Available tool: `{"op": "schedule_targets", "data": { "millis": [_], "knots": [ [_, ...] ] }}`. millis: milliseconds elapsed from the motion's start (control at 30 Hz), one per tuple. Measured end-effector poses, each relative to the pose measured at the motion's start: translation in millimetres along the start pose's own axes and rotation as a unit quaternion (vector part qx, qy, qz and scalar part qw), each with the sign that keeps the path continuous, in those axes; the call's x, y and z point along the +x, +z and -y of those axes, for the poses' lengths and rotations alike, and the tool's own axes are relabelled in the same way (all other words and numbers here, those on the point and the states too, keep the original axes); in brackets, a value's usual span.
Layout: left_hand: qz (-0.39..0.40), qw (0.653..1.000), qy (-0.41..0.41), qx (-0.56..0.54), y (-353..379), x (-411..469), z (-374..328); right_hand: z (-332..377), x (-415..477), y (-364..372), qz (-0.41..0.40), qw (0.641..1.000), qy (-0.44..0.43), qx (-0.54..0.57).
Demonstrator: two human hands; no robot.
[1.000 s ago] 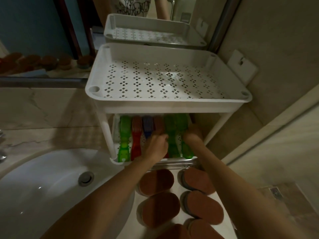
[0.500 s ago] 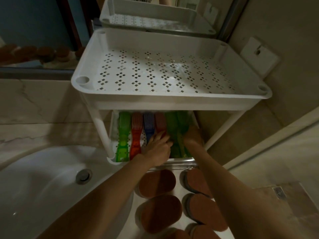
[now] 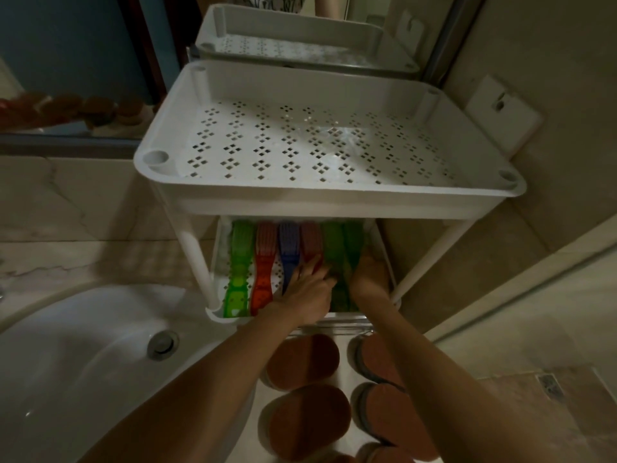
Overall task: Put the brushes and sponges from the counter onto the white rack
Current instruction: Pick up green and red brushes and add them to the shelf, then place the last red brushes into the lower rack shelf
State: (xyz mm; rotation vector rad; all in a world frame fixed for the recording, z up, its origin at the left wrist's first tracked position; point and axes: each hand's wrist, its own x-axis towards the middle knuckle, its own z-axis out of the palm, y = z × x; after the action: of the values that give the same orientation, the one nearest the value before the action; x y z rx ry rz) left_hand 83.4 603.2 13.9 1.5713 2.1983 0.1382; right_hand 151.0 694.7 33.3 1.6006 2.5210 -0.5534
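Reaching under the top tray of the white rack point(image 3: 327, 198), both hands sit inside its lower shelf point(image 3: 217, 312), where the brushes point(image 3: 288, 248) lie side by side with their handles towards the front. From the left they run: a bright green brush point(image 3: 238, 269), an orange brush point(image 3: 263, 269), a blue brush point(image 3: 288, 259), a pink brush point(image 3: 312, 240), then two darker green brushes point(image 3: 334, 245) against the right side.

The left hand point(image 3: 307, 289) lies palm down with its fingers point(image 3: 312, 264) stretched forward and slightly spread, resting on the handles of the blue and pink brushes and touching the nearer dark green one; it grips nothing. The right hand point(image 3: 369, 279) is just beside it on the outermost dark green brush, back of the hand to the camera. Its fingers are hidden underneath, so I cannot tell whether they are curled round the brush or only pressing on it.

The sponges point(image 3: 302, 360), brown ovals, lie on the tabletop point(image 3: 347, 375) in front of the rack, in two columns between the forearms, none of them touched. A white sink point(image 3: 83, 362) with a metal drain point(image 3: 162, 344) sits to the left of the rack. A mirror point(image 3: 66, 45) behind shows the rack's top tray.
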Motion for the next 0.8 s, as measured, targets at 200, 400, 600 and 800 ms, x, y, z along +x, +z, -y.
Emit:
{"op": "schedule_targets", "data": {
  "millis": [200,400,600,800],
  "knots": [
    [-0.150,0.980,-0.066,-0.111,-17.6,-11.5,-6.7,1.0,-18.8,-13.1,-0.023,0.998,0.005,0.053],
    [-0.299,0.922,-0.096,-0.227,-47.9,-97.3,-18.6,19.1,-93.2,-36.2,-0.058,0.980,-0.109,0.155],
    [-0.389,0.852,-0.224,-0.269,-51.8,-216.8,5.4,74.5,-182.9,-28.3,0.000,0.946,-0.248,0.209],
    [-0.415,0.789,-0.347,-0.290,-40.1,-317.0,52.0,130.4,-257.9,0.7,0.109,0.919,-0.301,0.230]
  ]
}}
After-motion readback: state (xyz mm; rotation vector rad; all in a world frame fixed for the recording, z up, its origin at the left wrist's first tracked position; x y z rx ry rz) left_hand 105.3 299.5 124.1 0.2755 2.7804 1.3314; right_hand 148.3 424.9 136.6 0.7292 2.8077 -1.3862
